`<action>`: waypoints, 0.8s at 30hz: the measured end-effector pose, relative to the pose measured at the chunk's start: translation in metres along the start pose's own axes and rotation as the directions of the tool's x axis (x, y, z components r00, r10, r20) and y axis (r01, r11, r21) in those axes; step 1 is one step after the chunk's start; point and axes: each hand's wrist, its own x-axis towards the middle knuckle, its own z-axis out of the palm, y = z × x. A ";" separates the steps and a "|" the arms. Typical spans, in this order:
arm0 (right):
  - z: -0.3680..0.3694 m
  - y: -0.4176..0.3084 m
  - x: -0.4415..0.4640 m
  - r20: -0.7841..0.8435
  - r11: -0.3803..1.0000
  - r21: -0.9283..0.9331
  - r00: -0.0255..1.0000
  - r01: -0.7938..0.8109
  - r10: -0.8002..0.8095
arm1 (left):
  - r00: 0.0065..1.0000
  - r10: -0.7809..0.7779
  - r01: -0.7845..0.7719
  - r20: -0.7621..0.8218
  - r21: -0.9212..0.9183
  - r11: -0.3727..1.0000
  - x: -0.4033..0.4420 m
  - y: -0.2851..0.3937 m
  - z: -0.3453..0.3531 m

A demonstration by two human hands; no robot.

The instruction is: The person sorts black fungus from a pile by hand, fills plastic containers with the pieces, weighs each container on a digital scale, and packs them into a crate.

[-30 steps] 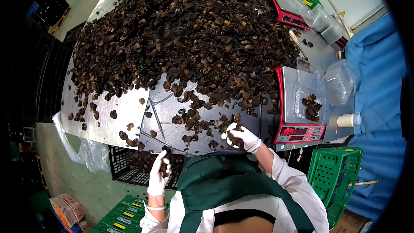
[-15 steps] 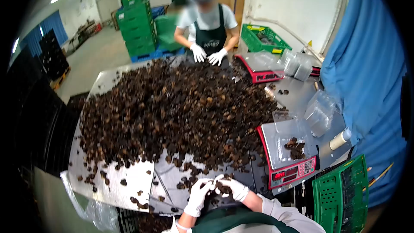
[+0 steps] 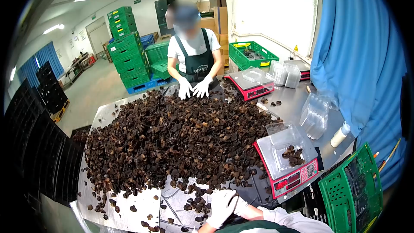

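In gloves, my left hand (image 3: 221, 207) and my right hand (image 3: 242, 208) meet at the near edge of the table. Fingers on both are curled in and overlap, hiding whatever they hold. A few dark brown, curled mushroom pieces (image 3: 199, 203), wood-ear-like, lie just left of my left hand. Beyond them spreads a large heap of the same mushrooms (image 3: 172, 142). To the right, a red-edged scale (image 3: 286, 170) carries a clear plastic tray with a small clump of mushrooms (image 3: 293, 155); its red display is lit.
Across the table a co-worker (image 3: 196, 58) has both gloved hands at the heap's far edge. Near them stand a second scale (image 3: 252, 87) and clear boxes (image 3: 285, 74). On the right are stacked clear trays (image 3: 314, 116), a white bottle (image 3: 340, 134) and a green crate (image 3: 351, 190).
My view has tilted up, so the scene sits lower. My hands have drawn together, and the dark piece seen in them earlier is hidden. The co-worker's hands stay at the heap.
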 end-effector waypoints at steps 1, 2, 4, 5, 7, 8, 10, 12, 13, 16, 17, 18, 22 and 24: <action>0.003 -0.002 -0.001 0.042 1.000 -0.004 0.999 0.009 -0.008 | 0.999 0.040 -0.040 0.024 0.019 0.999 -0.001 0.001 0.001; 0.005 -0.002 -0.002 0.078 1.000 -0.007 0.997 0.019 -0.018 | 0.997 0.083 -0.083 0.005 0.048 0.995 -0.003 0.003 0.001; 0.009 -0.003 -0.003 0.135 0.999 -0.014 0.990 0.043 -0.041 | 0.996 0.085 -0.084 -0.034 0.022 0.996 0.001 0.009 -0.002; 0.013 -0.004 -0.004 0.186 0.998 -0.018 0.981 0.057 -0.053 | 0.996 0.089 -0.088 -0.033 0.024 0.996 0.001 0.008 -0.002; 0.016 -0.004 -0.005 0.254 0.996 -0.022 0.964 0.092 -0.083 | 0.996 0.081 -0.080 -0.037 0.041 0.996 -0.001 0.006 -0.002; 0.019 -0.005 -0.006 0.287 0.994 -0.021 0.953 0.110 -0.099 | 0.996 0.085 -0.083 -0.036 0.042 0.996 -0.001 0.007 -0.003; 0.021 -0.003 -0.005 0.342 0.988 -0.019 0.930 0.151 -0.135 | 0.995 0.073 -0.080 0.065 0.114 0.990 -0.003 0.010 -0.006; 0.021 -0.003 -0.005 0.379 0.984 -0.001 0.911 0.177 -0.163 | 0.994 0.080 -0.088 0.075 0.109 0.990 -0.006 0.004 -0.002; 0.022 -0.003 -0.003 0.388 0.985 0.019 0.906 0.174 -0.167 | 0.993 0.086 -0.094 0.084 0.105 0.990 -0.007 0.002 -0.001; 0.014 -0.005 0.002 0.367 0.977 0.213 0.924 0.025 -0.103 | 0.992 0.126 -0.126 -0.006 0.055 0.991 -0.004 0.006 -0.004; 0.015 -0.004 0.001 0.368 0.977 0.214 0.924 0.026 -0.105 | 0.992 0.128 -0.128 -0.004 0.055 0.990 -0.002 0.008 -0.006; 0.016 -0.004 0.000 0.264 0.984 0.162 0.957 0.078 -0.119 | 0.990 0.137 -0.135 -0.044 0.042 0.990 0.000 0.011 -0.010; 0.042 -0.007 -0.015 -0.039 0.956 0.125 0.964 0.266 -0.263 | 0.994 0.074 -0.076 -0.079 -0.015 0.997 0.009 0.029 -0.040; 0.048 -0.032 -0.026 0.197 0.931 0.320 0.949 0.177 -0.248 | 0.993 0.080 -0.068 -0.082 0.142 0.987 -0.002 0.017 -0.054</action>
